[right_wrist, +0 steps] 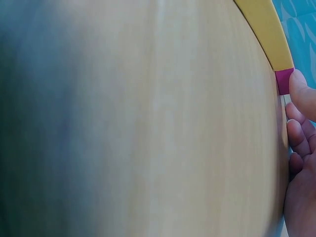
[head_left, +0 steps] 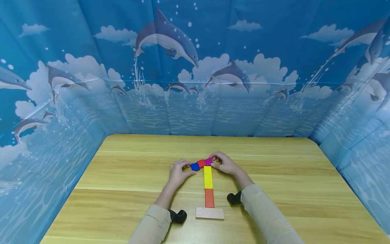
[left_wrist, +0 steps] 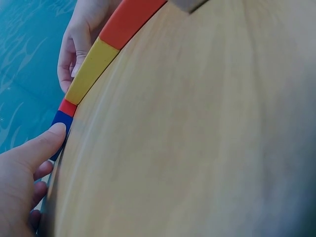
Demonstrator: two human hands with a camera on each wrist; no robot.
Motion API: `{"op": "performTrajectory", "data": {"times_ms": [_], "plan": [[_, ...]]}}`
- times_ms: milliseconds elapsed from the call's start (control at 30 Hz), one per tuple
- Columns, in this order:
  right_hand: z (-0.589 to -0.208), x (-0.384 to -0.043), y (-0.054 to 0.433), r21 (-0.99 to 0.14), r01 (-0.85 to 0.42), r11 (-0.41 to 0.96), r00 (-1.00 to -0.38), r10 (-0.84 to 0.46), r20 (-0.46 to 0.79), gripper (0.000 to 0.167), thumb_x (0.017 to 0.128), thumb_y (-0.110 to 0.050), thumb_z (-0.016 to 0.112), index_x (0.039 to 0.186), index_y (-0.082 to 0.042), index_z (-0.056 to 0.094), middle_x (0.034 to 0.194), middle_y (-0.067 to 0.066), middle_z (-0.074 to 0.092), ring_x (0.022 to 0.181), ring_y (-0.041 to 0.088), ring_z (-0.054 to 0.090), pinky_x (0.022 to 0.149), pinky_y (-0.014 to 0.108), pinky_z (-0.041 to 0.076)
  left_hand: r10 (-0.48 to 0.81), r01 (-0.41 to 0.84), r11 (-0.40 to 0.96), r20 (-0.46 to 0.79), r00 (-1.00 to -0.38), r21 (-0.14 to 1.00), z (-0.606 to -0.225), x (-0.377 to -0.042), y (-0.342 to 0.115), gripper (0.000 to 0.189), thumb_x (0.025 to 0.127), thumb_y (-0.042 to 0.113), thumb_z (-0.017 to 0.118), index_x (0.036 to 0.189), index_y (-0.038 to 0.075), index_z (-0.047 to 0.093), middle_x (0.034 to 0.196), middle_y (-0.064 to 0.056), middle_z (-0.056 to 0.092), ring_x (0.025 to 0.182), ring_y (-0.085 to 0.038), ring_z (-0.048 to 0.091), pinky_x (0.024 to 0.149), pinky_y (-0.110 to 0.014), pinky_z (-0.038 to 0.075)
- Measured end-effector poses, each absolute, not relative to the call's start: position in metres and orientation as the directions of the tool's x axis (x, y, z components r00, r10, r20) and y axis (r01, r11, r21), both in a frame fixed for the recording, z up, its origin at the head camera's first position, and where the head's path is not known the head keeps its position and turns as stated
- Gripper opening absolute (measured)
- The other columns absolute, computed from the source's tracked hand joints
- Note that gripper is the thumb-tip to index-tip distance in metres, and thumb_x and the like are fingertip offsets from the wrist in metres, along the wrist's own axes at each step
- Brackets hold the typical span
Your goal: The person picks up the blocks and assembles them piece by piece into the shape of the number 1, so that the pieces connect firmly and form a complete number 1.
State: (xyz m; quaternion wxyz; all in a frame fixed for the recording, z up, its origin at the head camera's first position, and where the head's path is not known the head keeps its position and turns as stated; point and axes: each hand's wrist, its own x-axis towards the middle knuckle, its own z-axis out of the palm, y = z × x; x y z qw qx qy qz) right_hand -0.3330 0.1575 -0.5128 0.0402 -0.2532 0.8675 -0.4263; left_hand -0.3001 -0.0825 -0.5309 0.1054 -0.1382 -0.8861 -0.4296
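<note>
A slanted row of small blocks lies at the top of the line: a blue block (head_left: pixel 195 166), a red block (head_left: pixel 201 163) and a magenta block (head_left: pixel 208 161). My left hand (head_left: pixel 179 172) pinches the blue block, its thumb on the near side. At the other end, my right hand (head_left: pixel 224 163) grips the magenta block between thumb and fingers. Below the row, a long yellow block (head_left: pixel 208 177) meets an orange-red block (head_left: pixel 209 198), which runs down to a pale wooden block (head_left: pixel 210 213) set crosswise. The right wrist view shows the thumb against the magenta block (right_wrist: pixel 284 81).
The blocks lie on a wood-grain table (head_left: pixel 137 162). A black wrist mount (head_left: pixel 178 216) is at the left sleeve and another black mount (head_left: pixel 234 198) at the right. A blue dolphin-print curtain (head_left: pixel 195 112) surrounds the table's back and sides.
</note>
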Motion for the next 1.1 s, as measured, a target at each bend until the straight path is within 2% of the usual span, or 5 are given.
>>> {"op": "performTrajectory", "data": {"times_ms": [467,733,867,967,1100], "plan": [[-0.512,-0.333,0.158,-0.76,-0.404,0.51,-0.87,-0.471,0.147,0.025,0.088,-0.011,0.06,0.11,-0.001,0.055,0.092,0.008,0.05,0.082,0.02,0.042,0.075,0.032,0.038,0.154,0.337,0.599,0.309,-0.939,0.726,-0.532,-0.301,-0.082,0.037,0.069,0.03,0.079,0.1,0.012,0.069,0.086,0.004,0.062,0.084,-0.015,0.049,0.08,-0.035,0.03],[-0.488,-0.319,0.151,-0.791,-0.403,0.46,-0.859,-0.487,0.155,0.026,0.087,0.0,0.057,0.111,0.01,0.052,0.094,0.024,0.049,0.083,0.033,0.043,0.075,0.044,0.036,0.154,0.339,0.589,0.31,-0.938,0.733,-0.531,-0.3,-0.082,0.038,0.068,0.029,0.08,0.1,0.011,0.069,0.085,0.003,0.062,0.085,-0.016,0.049,0.08,-0.035,0.03],[-0.476,-0.313,0.148,-0.806,-0.38,0.455,-0.862,-0.49,0.13,0.029,0.087,0.001,0.057,0.112,0.012,0.051,0.097,0.028,0.049,0.087,0.036,0.042,0.078,0.046,0.036,0.157,0.345,0.582,0.314,-0.936,0.737,-0.531,-0.3,-0.083,0.039,0.068,0.029,0.08,0.1,0.011,0.069,0.086,0.003,0.062,0.085,-0.017,0.05,0.08,-0.035,0.031],[-0.475,-0.312,0.149,-0.819,-0.36,0.447,-0.871,-0.476,0.123,0.03,0.087,-0.001,0.057,0.113,0.013,0.05,0.098,0.028,0.049,0.087,0.036,0.042,0.078,0.045,0.036,0.158,0.344,0.563,0.311,-0.937,0.751,-0.531,-0.3,-0.084,0.041,0.068,0.029,0.08,0.102,0.01,0.068,0.087,0.002,0.062,0.084,-0.017,0.051,0.08,-0.036,0.031],[-0.48,-0.315,0.151,-0.866,-0.306,0.396,-0.897,-0.426,0.122,0.03,0.089,-0.001,0.056,0.114,0.013,0.049,0.098,0.027,0.049,0.085,0.032,0.043,0.076,0.038,0.037,0.161,0.346,0.478,0.307,-0.938,0.808,-0.528,-0.299,-0.088,0.041,0.069,0.023,0.08,0.104,0.007,0.067,0.089,-0.002,0.063,0.084,-0.018,0.053,0.081,-0.036,0.039]]}}
